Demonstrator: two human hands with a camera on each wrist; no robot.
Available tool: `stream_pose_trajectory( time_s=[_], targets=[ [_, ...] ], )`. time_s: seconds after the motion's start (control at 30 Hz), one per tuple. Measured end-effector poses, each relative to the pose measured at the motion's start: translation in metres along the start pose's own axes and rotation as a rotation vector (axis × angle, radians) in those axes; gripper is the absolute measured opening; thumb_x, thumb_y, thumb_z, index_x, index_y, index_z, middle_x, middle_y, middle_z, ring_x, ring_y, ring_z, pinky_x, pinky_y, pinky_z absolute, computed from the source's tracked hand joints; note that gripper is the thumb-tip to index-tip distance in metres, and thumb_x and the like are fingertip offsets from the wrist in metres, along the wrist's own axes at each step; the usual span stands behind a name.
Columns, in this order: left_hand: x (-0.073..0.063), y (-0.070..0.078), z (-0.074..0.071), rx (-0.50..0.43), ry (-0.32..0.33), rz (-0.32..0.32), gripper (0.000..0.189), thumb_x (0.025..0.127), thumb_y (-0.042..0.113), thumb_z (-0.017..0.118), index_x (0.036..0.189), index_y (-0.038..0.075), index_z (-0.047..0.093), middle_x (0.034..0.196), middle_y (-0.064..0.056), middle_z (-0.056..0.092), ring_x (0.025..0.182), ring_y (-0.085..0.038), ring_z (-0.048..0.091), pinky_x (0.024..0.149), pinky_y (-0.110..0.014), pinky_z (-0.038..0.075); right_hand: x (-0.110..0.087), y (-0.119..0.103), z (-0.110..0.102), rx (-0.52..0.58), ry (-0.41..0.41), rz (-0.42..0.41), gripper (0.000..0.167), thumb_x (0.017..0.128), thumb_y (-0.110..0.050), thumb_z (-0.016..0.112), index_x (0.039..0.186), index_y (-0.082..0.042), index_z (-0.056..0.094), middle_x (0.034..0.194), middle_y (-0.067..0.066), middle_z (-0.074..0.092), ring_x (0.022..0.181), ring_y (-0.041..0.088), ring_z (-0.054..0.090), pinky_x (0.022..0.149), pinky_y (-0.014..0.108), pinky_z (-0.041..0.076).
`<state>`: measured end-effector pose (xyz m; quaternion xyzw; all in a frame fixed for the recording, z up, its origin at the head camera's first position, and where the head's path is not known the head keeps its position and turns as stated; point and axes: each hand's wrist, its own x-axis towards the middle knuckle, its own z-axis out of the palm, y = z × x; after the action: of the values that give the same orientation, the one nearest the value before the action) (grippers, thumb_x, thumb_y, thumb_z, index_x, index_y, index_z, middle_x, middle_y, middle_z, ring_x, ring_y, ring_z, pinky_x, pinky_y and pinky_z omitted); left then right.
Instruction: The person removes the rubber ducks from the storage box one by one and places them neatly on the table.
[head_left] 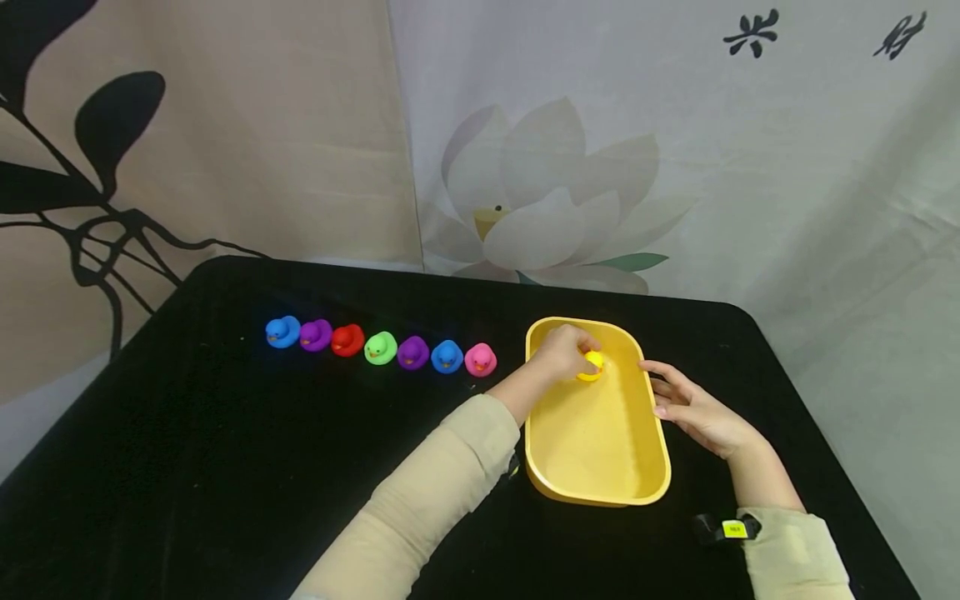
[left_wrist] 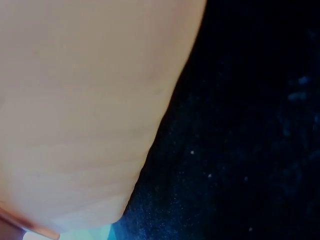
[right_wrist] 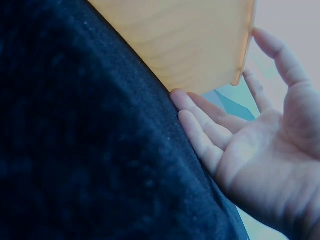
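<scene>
My left hand (head_left: 564, 354) reaches over the near-left rim of the yellow plastic bin (head_left: 600, 446), thumb and fingers around a small yellow rubber duck (head_left: 593, 362) inside its far half. Part of the duck is hidden by that hand. Against the bin's right side rests my right hand (head_left: 701, 408), its fingers spread and mostly straight. The right wrist view shows those fingertips (right_wrist: 179, 96) low at the bin's outer wall (right_wrist: 190, 45), with the thumb up at the rim. Close up in the left wrist view, the bin's wall (left_wrist: 85, 110) fills the left side, and the left hand is out of sight.
Left of the bin, a row of several rubber ducks runs from a blue duck (head_left: 282, 332) to a pink duck (head_left: 481, 360), with purple, red and green ones between. Black cloth covers the table (head_left: 225, 467). A printed curtain (head_left: 300, 125) hangs behind it.
</scene>
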<state>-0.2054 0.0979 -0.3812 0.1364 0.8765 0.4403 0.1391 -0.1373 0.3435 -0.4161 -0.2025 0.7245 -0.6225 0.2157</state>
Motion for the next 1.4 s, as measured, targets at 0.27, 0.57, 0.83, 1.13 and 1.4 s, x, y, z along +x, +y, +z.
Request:
stream_pose_trajectory(
  time_s=[0.27,0.57,0.83,1.13,1.4],
  targets=[
    [-0.001,0.0,0.001,0.037,0.002,0.039,0.03,0.079,0.009,0.078,0.109,0.008,0.072,0.098,-0.001,0.064,0.086,-0.014,0.053,0.076,-0.014,0.047,-0.001,0.0,0.0,-0.007,0.001,-0.003,0.057,0.098,-0.004,0.05,0.147,-0.011,0.021,0.137,0.011,0.045,0.113,0.024,0.055,0.095,0.031,0.044],
    [-0.004,0.0,0.001,0.006,0.004,0.08,0.03,0.081,0.008,0.076,0.111,0.007,0.072,0.1,-0.003,0.066,0.085,-0.014,0.054,0.072,-0.013,0.047,-0.001,-0.001,0.003,-0.032,0.029,0.017,0.057,0.097,-0.005,0.051,0.146,-0.01,0.022,0.14,0.017,0.04,0.114,0.023,0.054,0.095,0.028,0.043],
    [-0.006,-0.001,-0.001,-0.041,0.021,0.111,0.029,0.084,0.009,0.074,0.112,0.008,0.071,0.101,-0.001,0.064,0.086,-0.014,0.054,0.076,-0.015,0.047,-0.001,-0.003,0.003,-0.027,0.039,0.038,0.058,0.097,-0.006,0.052,0.147,-0.011,0.022,0.14,0.014,0.041,0.115,0.024,0.054,0.095,0.03,0.043],
    [-0.012,0.002,-0.007,-0.063,0.039,0.159,0.032,0.085,0.01,0.072,0.117,0.008,0.07,0.106,-0.002,0.064,0.089,-0.014,0.054,0.079,-0.014,0.047,-0.001,0.0,0.003,-0.038,0.041,0.036,0.058,0.097,-0.007,0.052,0.147,-0.011,0.022,0.141,0.014,0.039,0.115,0.025,0.053,0.095,0.031,0.043],
    [-0.015,0.004,-0.012,-0.052,0.049,0.194,0.032,0.086,0.01,0.071,0.119,0.009,0.069,0.11,-0.002,0.062,0.092,-0.013,0.054,0.08,-0.013,0.046,0.0,-0.001,0.003,-0.041,0.051,0.045,0.058,0.097,-0.008,0.053,0.147,-0.012,0.023,0.142,0.015,0.038,0.116,0.025,0.053,0.095,0.031,0.043]
  ],
)
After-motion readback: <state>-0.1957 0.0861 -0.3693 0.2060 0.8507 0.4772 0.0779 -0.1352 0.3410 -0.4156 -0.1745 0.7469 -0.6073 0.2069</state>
